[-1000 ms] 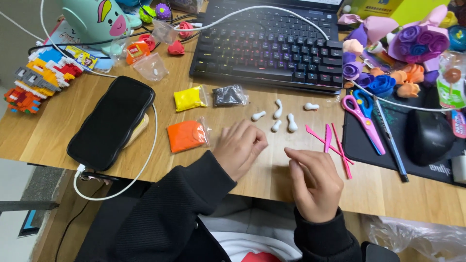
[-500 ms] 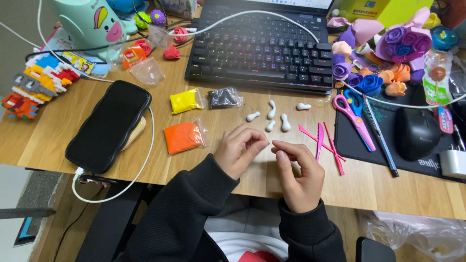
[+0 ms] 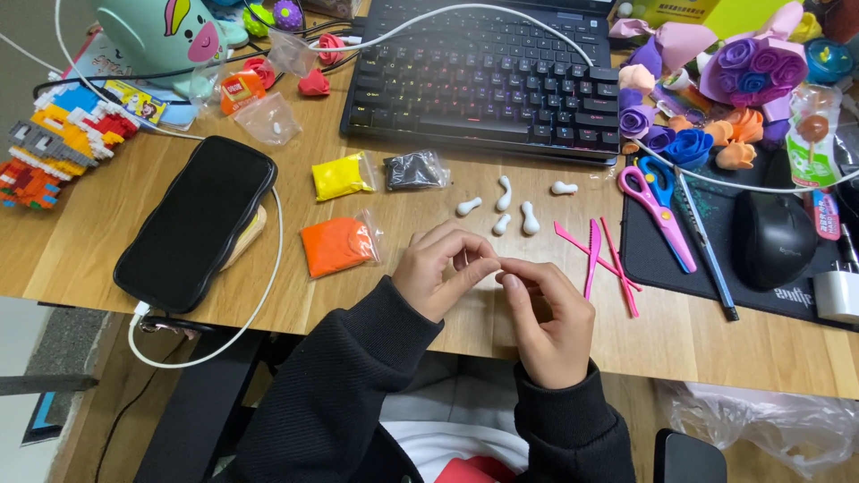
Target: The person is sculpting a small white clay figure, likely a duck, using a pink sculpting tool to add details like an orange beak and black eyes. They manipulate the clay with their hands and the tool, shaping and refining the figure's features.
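My left hand (image 3: 437, 273) and my right hand (image 3: 552, 324) meet just above the wooden desk's (image 3: 420, 322) front edge. Their fingertips pinch together around a tiny pale bit of clay, mostly hidden by the fingers. Both wear black sleeves. Just beyond the hands lie several small white clay pieces (image 3: 530, 217) shaped like little bones. An orange clay bag (image 3: 335, 246) lies left of my left hand. Pink plastic modelling tools (image 3: 595, 255) lie crossed to the right of my right hand.
A yellow clay bag (image 3: 340, 175), a black clay bag (image 3: 413, 170) and a keyboard (image 3: 483, 80) sit further back. A black phone (image 3: 197, 219) on a white cable lies left. Scissors (image 3: 658, 201), a mouse (image 3: 774, 237) and clay flowers (image 3: 698, 116) are right.
Both hands lifted off the desk and came together; their fingertips now touch in a shared pinch. The view has shifted slightly.
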